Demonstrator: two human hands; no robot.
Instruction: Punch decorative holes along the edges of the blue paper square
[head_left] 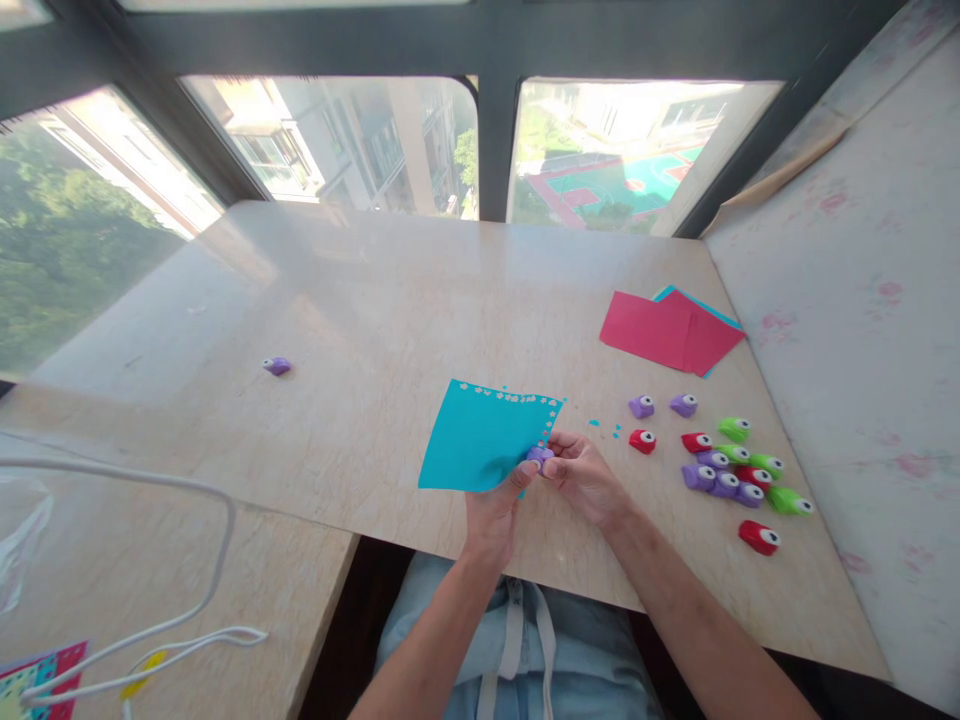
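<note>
A blue sheet of paper (480,440) is held up over the table's near side, with a row of small flower-shaped holes along its far edge and down its right edge. At its right edge sits a purple craft punch (539,455). My left hand (491,515) grips the paper's near right part, its thumb against the punch. Fingers of my right hand (585,475) are closed round the punch from the right. Tiny blue paper bits (594,422) lie just right of the sheet.
Several purple, red and green punches (725,485) cluster at the right. Red paper sheets (667,332) lie behind them over blue ones. One purple punch (279,366) stands alone at left. A white cable (225,540) loops over the lower left surface, near colourful punched paper (52,680).
</note>
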